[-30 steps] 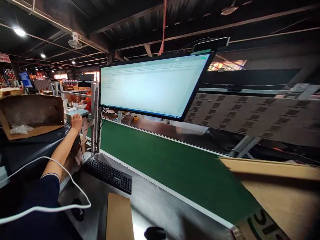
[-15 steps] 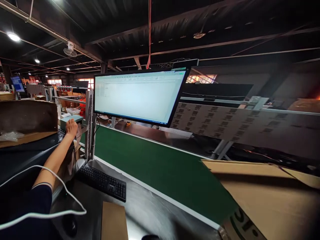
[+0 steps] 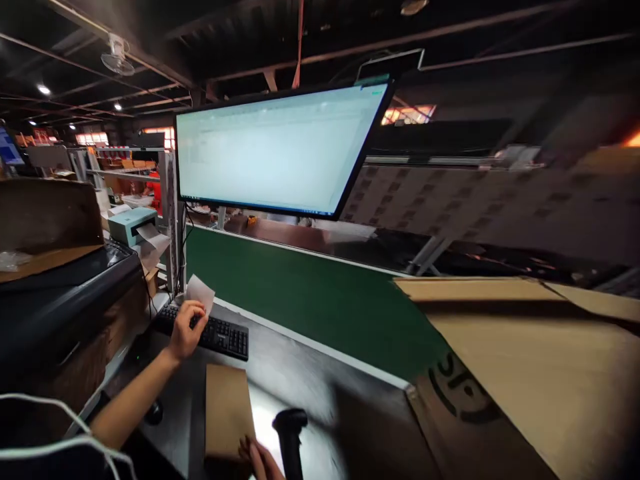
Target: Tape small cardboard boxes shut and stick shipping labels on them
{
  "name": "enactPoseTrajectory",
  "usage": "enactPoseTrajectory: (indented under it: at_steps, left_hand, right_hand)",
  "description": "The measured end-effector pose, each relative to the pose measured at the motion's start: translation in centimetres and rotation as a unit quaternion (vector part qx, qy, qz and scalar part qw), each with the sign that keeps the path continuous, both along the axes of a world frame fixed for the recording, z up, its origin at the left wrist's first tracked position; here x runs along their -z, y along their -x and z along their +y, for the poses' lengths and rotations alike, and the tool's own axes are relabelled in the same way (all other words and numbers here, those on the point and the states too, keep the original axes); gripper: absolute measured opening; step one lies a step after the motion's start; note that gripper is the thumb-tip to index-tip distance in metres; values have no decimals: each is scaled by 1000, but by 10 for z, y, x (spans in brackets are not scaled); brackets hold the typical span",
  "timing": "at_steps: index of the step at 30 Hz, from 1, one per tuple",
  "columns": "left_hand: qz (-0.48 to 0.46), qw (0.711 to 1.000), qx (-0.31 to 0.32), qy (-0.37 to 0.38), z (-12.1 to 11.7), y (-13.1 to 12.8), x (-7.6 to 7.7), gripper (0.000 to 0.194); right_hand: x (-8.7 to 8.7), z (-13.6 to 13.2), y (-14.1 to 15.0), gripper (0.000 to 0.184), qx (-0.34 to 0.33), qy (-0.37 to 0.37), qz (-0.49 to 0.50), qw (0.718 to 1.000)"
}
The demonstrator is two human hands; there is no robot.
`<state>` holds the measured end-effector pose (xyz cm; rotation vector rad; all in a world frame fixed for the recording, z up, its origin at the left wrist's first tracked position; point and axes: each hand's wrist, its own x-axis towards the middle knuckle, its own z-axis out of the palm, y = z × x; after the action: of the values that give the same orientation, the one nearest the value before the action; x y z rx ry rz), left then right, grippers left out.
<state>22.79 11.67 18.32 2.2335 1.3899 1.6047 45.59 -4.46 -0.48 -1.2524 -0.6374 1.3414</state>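
My left hand [image 3: 187, 330] is closed in a pinch on a white paper label [image 3: 201, 293], holding it above the black keyboard [image 3: 227, 338]. Below it on the metal table lies a flat brown cardboard box [image 3: 227, 407]. At the bottom edge of the view, my right hand [image 3: 264, 461] grips the box's near right corner; part of this hand is cut off. A black handheld scanner [image 3: 290, 433] stands just right of that hand. Farther left, a light blue label printer [image 3: 133, 225] has paper hanging from its front.
A large monitor [image 3: 275, 153] hangs over the green conveyor belt [image 3: 310, 307] behind the table. At right stands a big open carton [image 3: 530, 360]. A black mouse [image 3: 154, 412] lies left of the cardboard box. White cable [image 3: 65, 453] loops across the lower left.
My left hand has come from the printer toward me and right, now with a label in it. My right hand has entered at the bottom by the box. The view has tilted down.
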Motion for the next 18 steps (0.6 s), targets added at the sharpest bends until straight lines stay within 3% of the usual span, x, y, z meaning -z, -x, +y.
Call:
enactPoseTrajectory:
  at_steps: [1, 3, 5, 6, 9, 12, 15, 18]
  left_hand:
    - [-105, 992, 56, 44, -26, -12, 29, 28]
    - [-268, 944, 121, 149, -77, -28, 77, 37]
    - [-341, 902, 136, 228, -119, -33, 109, 43]
    - [-350, 893, 136, 248, -135, -32, 120, 44]
    - [-303, 909, 141, 248, -163, -17, 135, 36]
    - [-173, 944, 166, 225, -173, 4, 140, 19]
    - [-17, 958, 191, 215, -184, 26, 150, 18]
    - [66, 952, 158, 255, -198, 43, 168, 22]
  right_hand:
    - [-7, -9, 17, 77, 5, 21, 36, 999]
    - [-29, -13, 46, 85, -41, 72, 148, 985]
    - [-47, -5, 67, 86, -62, 89, 243, 964]
    - [-52, -1, 73, 75, -40, 97, 265, 958]
    - [-50, 4, 77, 51, 32, 102, 284, 953]
    - [-35, 3, 57, 48, 45, 88, 232, 968]
    - [-20, 17, 15, 42, 1, 19, 29, 999]
    - [-10, 48, -22, 27, -106, 15, -173, 979]
